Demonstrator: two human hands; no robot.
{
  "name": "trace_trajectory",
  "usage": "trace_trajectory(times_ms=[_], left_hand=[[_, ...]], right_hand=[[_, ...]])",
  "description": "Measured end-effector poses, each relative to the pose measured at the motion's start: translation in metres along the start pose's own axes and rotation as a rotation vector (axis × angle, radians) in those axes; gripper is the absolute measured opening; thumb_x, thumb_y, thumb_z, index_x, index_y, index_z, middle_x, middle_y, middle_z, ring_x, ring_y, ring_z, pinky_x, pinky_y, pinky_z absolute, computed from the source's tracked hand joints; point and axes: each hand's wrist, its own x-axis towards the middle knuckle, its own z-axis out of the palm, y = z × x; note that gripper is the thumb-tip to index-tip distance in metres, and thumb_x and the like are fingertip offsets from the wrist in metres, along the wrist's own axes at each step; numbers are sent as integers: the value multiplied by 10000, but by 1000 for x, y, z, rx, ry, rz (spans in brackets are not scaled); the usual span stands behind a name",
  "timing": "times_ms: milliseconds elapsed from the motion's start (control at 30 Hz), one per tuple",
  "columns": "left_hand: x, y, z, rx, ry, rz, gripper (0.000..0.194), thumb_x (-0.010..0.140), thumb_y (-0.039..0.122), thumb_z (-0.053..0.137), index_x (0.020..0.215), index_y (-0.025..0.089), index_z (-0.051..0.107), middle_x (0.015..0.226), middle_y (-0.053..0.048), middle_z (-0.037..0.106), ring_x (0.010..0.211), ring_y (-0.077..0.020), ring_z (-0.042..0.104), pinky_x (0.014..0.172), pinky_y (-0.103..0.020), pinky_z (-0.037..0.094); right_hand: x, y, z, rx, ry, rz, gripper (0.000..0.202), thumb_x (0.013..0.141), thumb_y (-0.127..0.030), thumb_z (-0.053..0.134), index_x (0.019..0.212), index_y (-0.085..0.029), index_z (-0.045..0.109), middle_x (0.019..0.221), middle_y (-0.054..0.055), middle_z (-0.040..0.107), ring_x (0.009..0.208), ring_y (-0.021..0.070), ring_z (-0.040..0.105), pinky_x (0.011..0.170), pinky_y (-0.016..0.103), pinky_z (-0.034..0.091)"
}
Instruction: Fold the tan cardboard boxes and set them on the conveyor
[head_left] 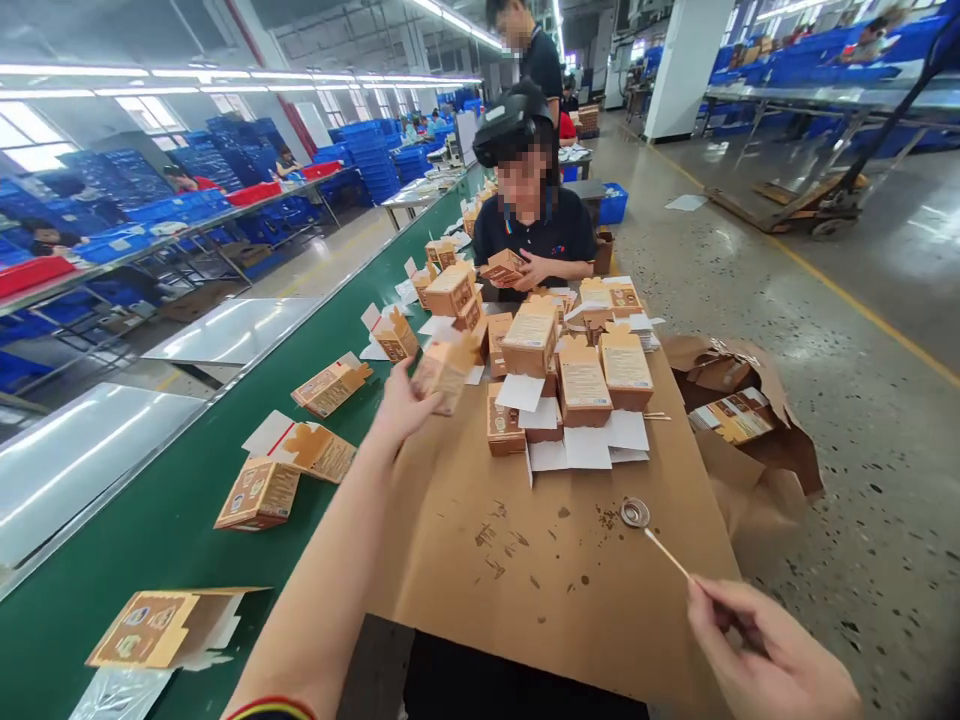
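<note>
The left hand (405, 405), near the centre of the frame, is partly closed around the near end of a small printed box (444, 378), fingers on one side and thumb on the other. The box is blurred; its flap end points toward the upper right, and its long axis seems to slant the same way.

At lower right, the right hand (769, 640) pinches the end of a cotton swab (667, 555) between thumb and fingertips, the other fingers curled in. The swab slants from lower right to upper left, its cotton tip at the edge of a small round dish (635, 513); whether they touch is unclear. The dish rests on the cardboard-covered bench (450, 560), with stacked boxes (585, 385) above it in the frame. More boxes lie along a green belt (195, 560) at left.
</note>
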Motion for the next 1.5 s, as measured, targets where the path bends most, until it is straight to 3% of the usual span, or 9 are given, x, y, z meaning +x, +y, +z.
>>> trace_trajectory(times_ms=[67,200,400,533,667,833,1033,1233,1500], left_hand=[[-27,-25,-42,-64,28,-21,790,657,311,998,1381,229,694,1484,-173,771,1484,-422,732,1278,-554,611],[-106,-85,-92,-419,34,-235,748,619,563,1049,1252,247,806,1390,-133,870,1381,-433,802,1144,-529,697],[-199,-115,-55,-623,-89,-360,864,566,586,1163,1300,257,845,1402,-158,900,1458,-496,789,1234,-608,666],[-199,-95,-23,-549,-157,-306,884,544,629,1197,1237,232,818,1319,-167,907,1308,-441,853,1190,-573,687],[-186,-87,-16,-507,-244,-246,927,576,701,1180,1276,233,792,1289,-169,906,1238,-407,869,1163,-571,703],[-188,-100,-12,-552,-264,-248,992,587,713,1178,1353,239,762,1430,-195,874,1386,-436,837,1242,-601,668],[-190,-101,-5,-577,-295,-210,1033,614,735,1164,1407,221,747,1451,-206,866,1373,-427,842,1263,-614,657],[-189,-103,0,-578,-317,-159,992,667,722,1139,1421,232,722,1363,-173,871,1309,-398,852,1199,-588,683],[-208,-98,2,-515,-302,-118,864,707,548,1111,1388,264,661,1419,-152,820,1395,-384,808,1236,-561,655]], right_hand=[[17,3,0,-99,119,-22,172,1071,-280,817,905,-258,856,681,-10,784,496,144,715,569,214,631],[43,5,12,-197,43,-70,253,1107,-300,712,878,-254,807,683,-23,780,490,125,708,574,202,608],[57,12,22,-266,-172,7,273,1040,-308,623,782,-282,707,652,-12,748,530,164,711,551,255,536],[64,20,24,-287,-264,76,271,1000,-324,619,734,-291,658,631,-8,736,545,183,714,560,279,511],[65,26,18,-285,-285,77,319,1043,-378,619,744,-288,688,642,2,754,546,186,725,561,284,528],[45,1,15,-261,-54,2,285,1098,-383,698,866,-270,820,698,3,788,538,167,713,587,276,606],[5,-63,97,113,-218,-184,264,1132,-111,659,940,-245,780,723,-34,744,568,117,695,604,214,593],[-9,-67,163,117,-272,-269,396,1092,-24,561,786,-267,625,654,-53,605,536,116,560,545,231,477],[-9,-65,103,165,-235,-228,261,1146,-63,664,973,-242,745,713,-39,646,570,118,599,565,233,542]])
